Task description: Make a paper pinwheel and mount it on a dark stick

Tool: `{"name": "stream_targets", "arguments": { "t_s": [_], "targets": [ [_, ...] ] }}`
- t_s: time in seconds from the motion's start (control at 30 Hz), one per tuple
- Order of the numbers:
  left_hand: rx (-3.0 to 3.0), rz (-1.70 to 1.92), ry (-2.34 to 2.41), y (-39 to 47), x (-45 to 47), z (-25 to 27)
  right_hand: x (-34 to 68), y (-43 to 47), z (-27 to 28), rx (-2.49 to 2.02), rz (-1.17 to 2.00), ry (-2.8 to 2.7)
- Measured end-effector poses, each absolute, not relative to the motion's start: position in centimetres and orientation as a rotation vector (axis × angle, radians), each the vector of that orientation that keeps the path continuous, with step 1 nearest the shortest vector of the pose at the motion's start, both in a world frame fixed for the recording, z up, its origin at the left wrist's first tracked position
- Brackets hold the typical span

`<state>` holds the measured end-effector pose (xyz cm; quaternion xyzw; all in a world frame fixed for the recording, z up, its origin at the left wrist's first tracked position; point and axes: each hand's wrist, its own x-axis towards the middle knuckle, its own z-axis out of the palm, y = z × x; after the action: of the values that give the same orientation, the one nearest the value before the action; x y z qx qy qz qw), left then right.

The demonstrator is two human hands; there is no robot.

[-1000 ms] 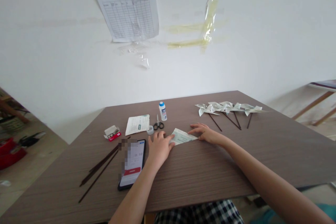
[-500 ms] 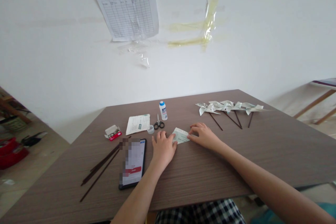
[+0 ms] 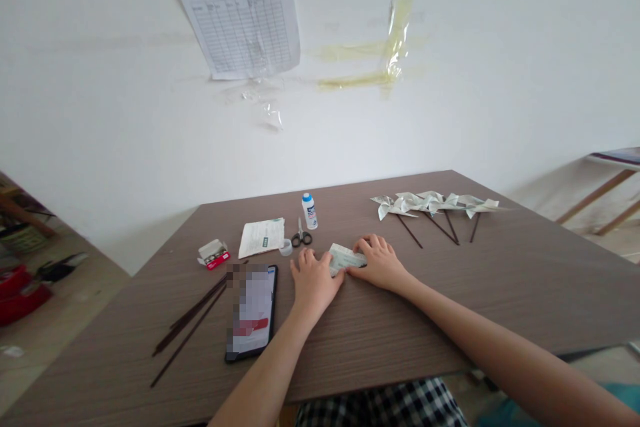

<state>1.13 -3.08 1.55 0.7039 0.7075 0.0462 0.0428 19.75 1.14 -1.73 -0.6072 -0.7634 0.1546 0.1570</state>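
On table (image 3: 390, 333), hands (image 3: 316, 283) (image 3: 384, 264) touching folded paper (image 3: 344, 257)

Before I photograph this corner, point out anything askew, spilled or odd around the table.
The printed sheet on the wall hangs tilted, with crumpled clear tape below it. To its right, yellowed tape strips hold no paper. Nothing looks spilled on the table.

From afar I count two hands (image 3: 316, 285), one folded paper (image 3: 346, 257), four overlapping pinwheels (image 3: 387, 207) and at least two loose sticks (image 3: 173, 335). I also tally one phone (image 3: 257, 303), one bottle (image 3: 310, 213), one pair of scissors (image 3: 301, 235), one tape roll (image 3: 286, 250), one small box (image 3: 214, 255) and one packet (image 3: 261, 239) on one counter (image 3: 390, 333), plus one printed sheet (image 3: 245, 30) above.
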Motion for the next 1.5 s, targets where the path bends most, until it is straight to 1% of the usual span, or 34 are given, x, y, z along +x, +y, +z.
{"name": "stream_targets", "arguments": {
  "t_s": [0.37,0.63,0.93,1.33,1.5],
  "targets": [
    [2.125,0.200,2.113,-3.0,1.0,2.1,20.3,1.9,-1.6,-1.757,0.510,-2.175],
    [2.094,0.135,2.077,-2.7,-0.4,2.5,22.3,3.3,-1.7,-1.715,0.582,-2.223],
    [2.172,0.186,1.935,-2.2,-3.1,2.0,24.3,4.8,-2.4,-1.553,0.650,-2.277],
    [2.216,0.151,1.720,-1.4,-6.4,2.5,25.8,5.0,-1.8,-1.505,0.741,-2.305],
    [2.216,0.166,1.692,-1.5,-6.7,2.7,25.6,5.0,-2.0,-1.511,0.707,-2.302]
  ]
}}
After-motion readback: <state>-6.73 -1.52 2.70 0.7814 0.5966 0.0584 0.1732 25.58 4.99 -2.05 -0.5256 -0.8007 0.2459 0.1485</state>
